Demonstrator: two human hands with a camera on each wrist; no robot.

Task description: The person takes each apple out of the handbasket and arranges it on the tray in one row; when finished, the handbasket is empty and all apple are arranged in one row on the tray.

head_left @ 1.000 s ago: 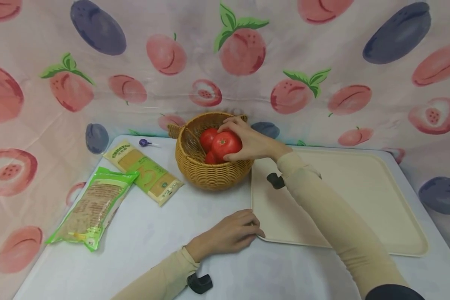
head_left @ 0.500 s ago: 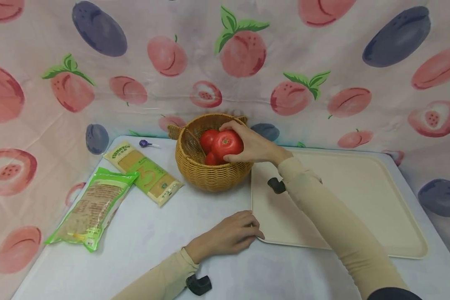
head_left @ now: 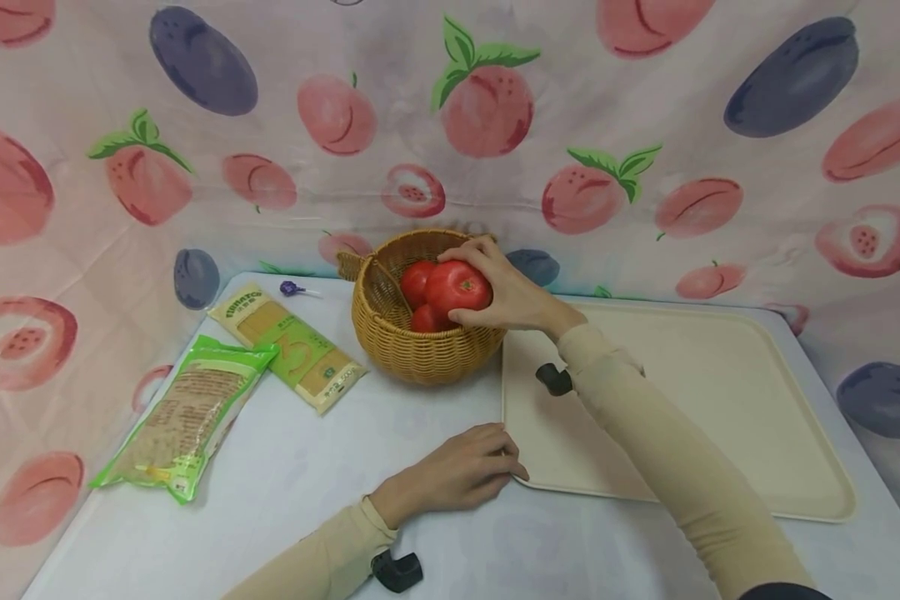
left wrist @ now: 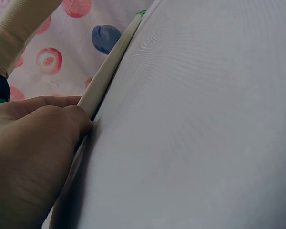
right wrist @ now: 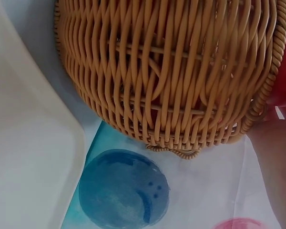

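Note:
My right hand holds a large red tomato at the top of the wicker basket, its thumb on the near side and its fingers on the far side. Beside it in the basket sit another tomato and a smaller-looking red one, both partly covered. In the right wrist view the basket's weave fills most of the picture, with only part of the hand at the right edge. My left hand pinches the near left corner of the cream tray; in the left wrist view its fingers meet the tray's rim.
Left of the basket lie a flat noodle packet, a green-edged clear bag of brownish food and a purple-wrapped lollipop. A fruit-print cloth hangs behind the white table. My right forearm crosses over the tray.
The held tomato has turned and shifted slightly right, its stem spot now farther right. My right hand has moved a little with it. The left hand stays at the tray's corner.

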